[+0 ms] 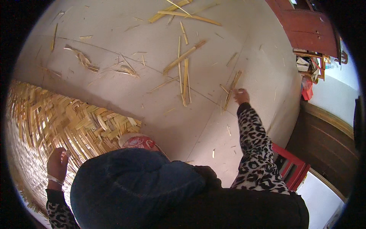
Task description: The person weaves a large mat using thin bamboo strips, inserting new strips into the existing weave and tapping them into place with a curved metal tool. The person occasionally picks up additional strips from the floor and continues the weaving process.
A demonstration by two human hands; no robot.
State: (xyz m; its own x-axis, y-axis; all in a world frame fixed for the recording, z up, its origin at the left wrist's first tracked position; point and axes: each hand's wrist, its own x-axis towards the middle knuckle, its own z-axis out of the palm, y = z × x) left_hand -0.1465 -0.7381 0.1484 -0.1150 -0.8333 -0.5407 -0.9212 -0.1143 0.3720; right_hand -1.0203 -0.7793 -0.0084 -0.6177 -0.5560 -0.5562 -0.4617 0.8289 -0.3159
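A woven mat of split bamboo-like strips point(57, 126) spreads along the left, its loose strip ends toward the upper edge. My left hand point(58, 165), with a pale band at its wrist, hovers over or rests on this mat. Its fingers are loosely bent and apart, and nothing shows in them. On the right my arm stretches forward to the floor. My right hand point(241, 96) is beside a long flat strip point(233, 88); its fingers are small and blurred, so a grip on the strip cannot be made out.
Pale floor point(202, 129) carries several scattered strips point(185, 80) and a curled dry husk point(82, 58). Longer strips point(188, 15) lie farther off. A red wooden cabinet point(305, 30), a red frame point(291, 166) and a dark wooden panel point(324, 141) stand at the right.
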